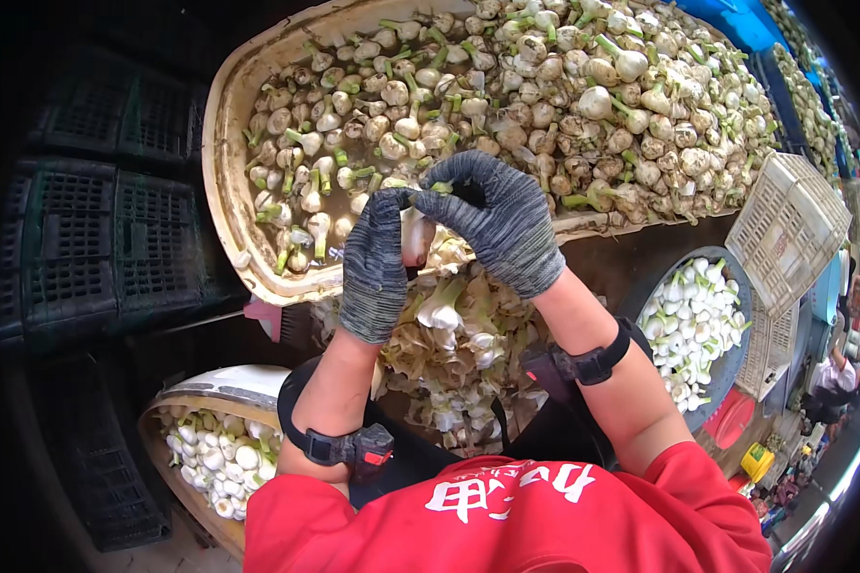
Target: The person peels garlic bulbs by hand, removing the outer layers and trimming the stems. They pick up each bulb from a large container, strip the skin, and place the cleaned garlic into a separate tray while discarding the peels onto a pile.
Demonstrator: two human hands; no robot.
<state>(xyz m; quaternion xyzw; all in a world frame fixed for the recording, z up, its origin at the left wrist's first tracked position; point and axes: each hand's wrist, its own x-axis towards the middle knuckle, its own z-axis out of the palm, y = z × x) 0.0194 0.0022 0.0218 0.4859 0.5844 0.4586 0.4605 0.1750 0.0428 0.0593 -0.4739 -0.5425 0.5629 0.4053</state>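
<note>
In grey striped knit gloves, my two hands meet over the near edge of a large cream tub (pixel 222 205). Upright between them is a garlic bulb (pixel 417 239), white with a brownish-purple patch. My left hand (pixel 374 265) grips the bulb's side, its thumb near the top. My right hand (pixel 508 220) pinches at the bulb's top, fingers and thumb curled into a ring; glove fabric hides the exact contact. Unpeeled, muddy garlic bulbs (pixel 583 105) fill the tub, some floating in murky water at its left end. Below my hands lies a heap of papery garlic skins (pixel 449 353).
Cleaned white garlic fills a round grey basin (pixel 747 304) at right and a cream tub (pixel 153 435) at lower left. Black crates (pixel 67 244) are stacked on the left. A cream plastic crate (pixel 788 224) leans at right, near a red lid (pixel 731 418) and a yellow container (pixel 757 462).
</note>
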